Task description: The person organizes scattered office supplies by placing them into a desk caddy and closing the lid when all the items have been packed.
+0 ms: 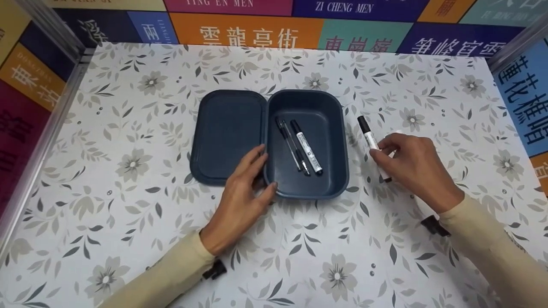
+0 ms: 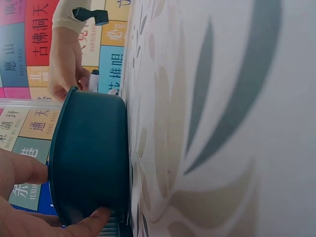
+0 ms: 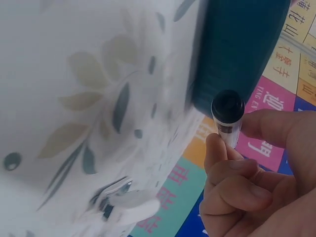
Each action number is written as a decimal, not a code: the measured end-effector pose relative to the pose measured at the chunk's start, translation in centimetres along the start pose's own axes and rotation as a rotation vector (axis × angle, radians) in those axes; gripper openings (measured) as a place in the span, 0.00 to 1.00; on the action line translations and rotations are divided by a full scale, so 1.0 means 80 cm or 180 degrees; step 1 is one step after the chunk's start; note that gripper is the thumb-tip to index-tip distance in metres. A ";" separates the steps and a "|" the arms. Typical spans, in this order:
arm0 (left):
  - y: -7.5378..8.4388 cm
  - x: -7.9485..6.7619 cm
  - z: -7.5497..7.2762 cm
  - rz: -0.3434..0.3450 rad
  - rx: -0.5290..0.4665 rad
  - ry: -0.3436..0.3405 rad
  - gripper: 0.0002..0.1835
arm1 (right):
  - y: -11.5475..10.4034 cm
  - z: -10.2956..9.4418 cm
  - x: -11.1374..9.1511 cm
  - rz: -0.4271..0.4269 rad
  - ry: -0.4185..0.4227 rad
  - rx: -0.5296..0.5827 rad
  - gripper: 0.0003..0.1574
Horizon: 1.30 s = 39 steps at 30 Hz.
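Observation:
A dark blue plastic box (image 1: 338,149) stands on the table, its lid (image 1: 231,137) lying flat against its left side. Inside are a white marker (image 1: 307,147) with a black cap and slim clear-barrelled pens (image 1: 292,145), lying side by side. My left hand (image 1: 242,194) rests at the box's front left corner, thumb at the rim and fingers along the left wall. To the right of the box, my right hand (image 1: 411,164) pinches a second black-capped white marker (image 1: 366,130) between thumb and fingers. In the right wrist view this marker (image 3: 228,111) shows end-on.
The table (image 1: 171,239) has a white floral cover. In the right wrist view a small white object (image 3: 131,205) lies on it, mostly hidden behind the right hand in the head view. Colourful printed panels (image 1: 248,32) stand along the back and sides.

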State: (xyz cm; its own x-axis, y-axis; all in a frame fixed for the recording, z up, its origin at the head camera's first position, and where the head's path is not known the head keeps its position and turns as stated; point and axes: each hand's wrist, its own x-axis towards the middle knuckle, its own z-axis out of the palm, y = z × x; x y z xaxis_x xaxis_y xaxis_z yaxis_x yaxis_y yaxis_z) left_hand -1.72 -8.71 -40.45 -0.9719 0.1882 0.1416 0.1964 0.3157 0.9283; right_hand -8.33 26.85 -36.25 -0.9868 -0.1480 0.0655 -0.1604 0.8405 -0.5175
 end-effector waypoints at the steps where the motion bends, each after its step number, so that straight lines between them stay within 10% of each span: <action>1: 0.000 0.000 0.000 0.0000 0.0003 -0.0002 0.38 | -0.002 0.000 0.001 -0.0012 0.0010 0.0006 0.11; 39: -0.001 0.001 0.000 0.0019 0.0265 0.0018 0.38 | -0.080 0.039 0.043 -0.0487 0.0153 0.0261 0.09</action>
State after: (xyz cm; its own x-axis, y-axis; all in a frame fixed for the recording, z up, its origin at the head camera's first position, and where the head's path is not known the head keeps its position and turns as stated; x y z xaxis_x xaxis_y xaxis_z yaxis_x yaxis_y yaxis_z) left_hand -1.80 -8.76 -40.54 -0.9713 0.1851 0.1492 0.2120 0.3909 0.8957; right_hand -10.58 19.29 -35.39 -0.9512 -0.2441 0.1886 -0.3084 0.7644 -0.5662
